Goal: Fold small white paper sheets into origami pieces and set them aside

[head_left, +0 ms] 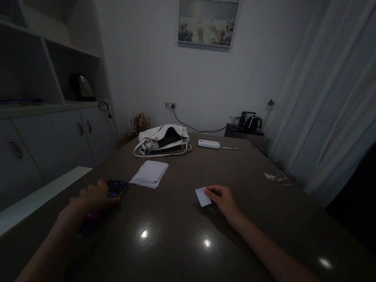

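Note:
My right hand point(224, 201) pinches a small white piece of paper point(203, 197) by its right edge, just over the dark table point(172, 259). My left hand point(92, 198) is closed round a dark phone point(117, 188) at the left side of the table; the palm covers much of it. Below that palm, a dark shape with a pinkish patch shows, too dim to make out. A loose stack of white paper sheets point(150, 173) lies just beyond the phone, between the two hands.
A white handbag point(164, 138) rests open at the far end of the table. Right of it lies a white power bank point(209, 144) with a short cable. Cabinets point(52, 141) line the left; a pale curtain point(333, 86) hangs on the right.

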`<state>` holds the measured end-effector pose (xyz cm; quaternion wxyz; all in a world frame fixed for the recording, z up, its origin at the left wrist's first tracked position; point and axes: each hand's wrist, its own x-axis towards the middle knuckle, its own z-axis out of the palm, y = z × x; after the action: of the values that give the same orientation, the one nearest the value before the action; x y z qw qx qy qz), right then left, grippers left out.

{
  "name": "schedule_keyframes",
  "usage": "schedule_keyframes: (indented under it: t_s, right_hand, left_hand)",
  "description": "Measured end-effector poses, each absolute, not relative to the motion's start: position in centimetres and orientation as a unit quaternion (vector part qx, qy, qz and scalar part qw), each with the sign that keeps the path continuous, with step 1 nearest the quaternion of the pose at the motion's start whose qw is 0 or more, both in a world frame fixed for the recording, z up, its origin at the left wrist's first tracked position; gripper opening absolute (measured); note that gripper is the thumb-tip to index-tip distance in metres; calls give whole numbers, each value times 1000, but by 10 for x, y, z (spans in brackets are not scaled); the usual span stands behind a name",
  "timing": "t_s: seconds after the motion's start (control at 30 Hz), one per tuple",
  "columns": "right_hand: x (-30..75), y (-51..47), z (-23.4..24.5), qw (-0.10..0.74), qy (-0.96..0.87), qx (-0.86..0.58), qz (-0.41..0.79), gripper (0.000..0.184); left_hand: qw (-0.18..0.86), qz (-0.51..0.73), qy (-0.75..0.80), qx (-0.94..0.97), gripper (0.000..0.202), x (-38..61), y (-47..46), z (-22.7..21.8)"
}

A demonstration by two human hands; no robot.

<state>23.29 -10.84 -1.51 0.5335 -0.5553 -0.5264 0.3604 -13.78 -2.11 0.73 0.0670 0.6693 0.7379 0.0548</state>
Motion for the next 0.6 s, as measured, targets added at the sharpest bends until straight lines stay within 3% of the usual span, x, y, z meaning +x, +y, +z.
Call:
schedule_keyframes:
  t_s: [0.2, 0.6]
  right_hand:
    - [233, -110, -14, 532, -524, -553, 370, 28]
    - [234, -110, -17, 524, -535, -545, 376, 30]
  left_hand:
    - [42, 67, 741, 667, 94, -136, -16, -4]
    - [39, 84, 734, 673, 89, -136, -20, -5]
